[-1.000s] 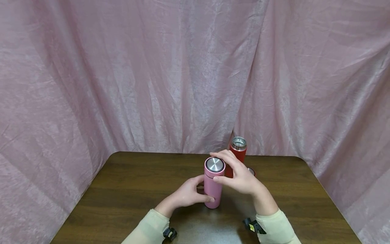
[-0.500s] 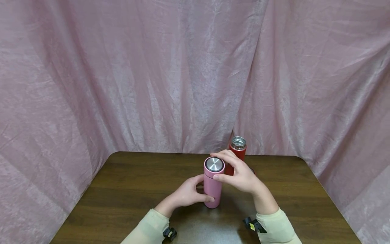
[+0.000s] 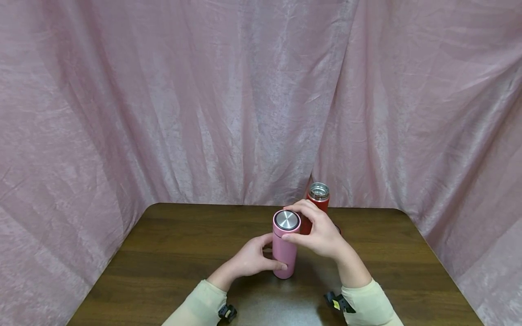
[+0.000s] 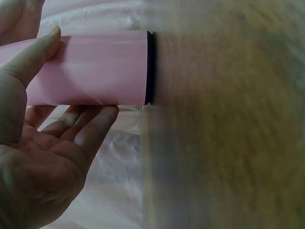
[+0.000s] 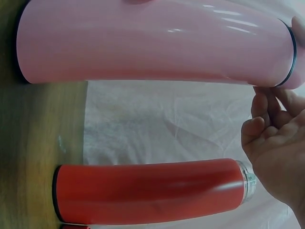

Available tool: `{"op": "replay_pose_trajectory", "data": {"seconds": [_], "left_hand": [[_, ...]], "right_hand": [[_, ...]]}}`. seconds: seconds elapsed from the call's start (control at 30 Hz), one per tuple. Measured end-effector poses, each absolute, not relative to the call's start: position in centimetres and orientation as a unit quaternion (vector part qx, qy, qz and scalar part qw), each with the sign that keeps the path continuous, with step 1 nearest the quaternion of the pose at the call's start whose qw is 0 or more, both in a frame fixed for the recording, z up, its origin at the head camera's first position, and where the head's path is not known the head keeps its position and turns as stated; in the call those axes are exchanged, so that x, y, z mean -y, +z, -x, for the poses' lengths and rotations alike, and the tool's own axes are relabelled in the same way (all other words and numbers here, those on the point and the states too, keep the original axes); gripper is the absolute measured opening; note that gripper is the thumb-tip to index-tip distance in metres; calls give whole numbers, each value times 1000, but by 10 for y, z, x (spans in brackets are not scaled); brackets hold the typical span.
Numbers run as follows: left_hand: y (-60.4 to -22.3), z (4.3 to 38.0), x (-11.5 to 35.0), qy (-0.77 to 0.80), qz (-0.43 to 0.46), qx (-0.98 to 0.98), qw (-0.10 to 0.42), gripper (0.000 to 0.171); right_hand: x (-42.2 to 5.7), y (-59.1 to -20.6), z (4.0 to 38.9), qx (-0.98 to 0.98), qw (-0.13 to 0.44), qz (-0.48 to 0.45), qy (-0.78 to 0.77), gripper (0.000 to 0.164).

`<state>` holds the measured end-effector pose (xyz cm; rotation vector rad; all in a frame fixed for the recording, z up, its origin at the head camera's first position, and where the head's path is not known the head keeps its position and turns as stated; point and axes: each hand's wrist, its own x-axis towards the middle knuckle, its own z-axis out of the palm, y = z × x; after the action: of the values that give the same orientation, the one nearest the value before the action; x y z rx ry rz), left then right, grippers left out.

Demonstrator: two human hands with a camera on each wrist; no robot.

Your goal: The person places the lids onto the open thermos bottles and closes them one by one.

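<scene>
A pink thermos flask [image 3: 284, 256] stands upright on the table. My left hand [image 3: 249, 259] grips its lower body, thumb in front and fingers behind. Its black base ring [image 4: 151, 67] shows at the table surface in the left wrist view. At the top, the pink lid [image 3: 287, 220] with a silver disc sits on the flask, a dark seam below it. My right hand [image 3: 320, 232] holds this lid between thumb and fingers. Behind that hand, a red thermos flask [image 5: 147, 193] stands upright without a lid, its steel neck [image 3: 319, 191] bare.
A small red item [image 5: 75, 227], partly cut off, lies by the red flask's base in the right wrist view. The brown wooden table [image 3: 183, 253] ends at a pink curtain [image 3: 228, 113] behind.
My right thumb has shifted slightly left across the lid's front, and the fingertips slightly right at its back. The left hand and the pink thermos flask stay in place.
</scene>
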<state>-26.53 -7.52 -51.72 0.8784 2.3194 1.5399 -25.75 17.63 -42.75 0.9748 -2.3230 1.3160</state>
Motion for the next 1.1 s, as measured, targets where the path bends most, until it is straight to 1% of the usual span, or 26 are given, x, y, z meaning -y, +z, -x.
{"op": "replay_pose_trajectory", "data": {"seconds": [0.17, 0.43, 0.57, 0.87, 0.97, 1.1], "left_hand": [[-518, 266, 75, 525, -300, -789, 108, 61], [-517, 264, 75, 523, -301, -790, 105, 63], [-517, 264, 75, 521, -300, -791, 108, 62], [-517, 265, 76, 521, -301, -790, 119, 62], [-517, 265, 76, 523, -302, -788, 121, 62], [-517, 265, 77, 524, -302, -787, 122, 61]], "right_hand": [[-172, -427, 255, 811, 156, -324, 462, 59], [-168, -427, 253, 814, 159, -305, 468, 61], [-169, -427, 253, 816, 148, -302, 470, 64], [-176, -430, 257, 804, 133, -370, 445, 75], [-176, -432, 258, 795, 131, -387, 448, 73], [-175, -432, 257, 788, 132, -389, 458, 64]]}}
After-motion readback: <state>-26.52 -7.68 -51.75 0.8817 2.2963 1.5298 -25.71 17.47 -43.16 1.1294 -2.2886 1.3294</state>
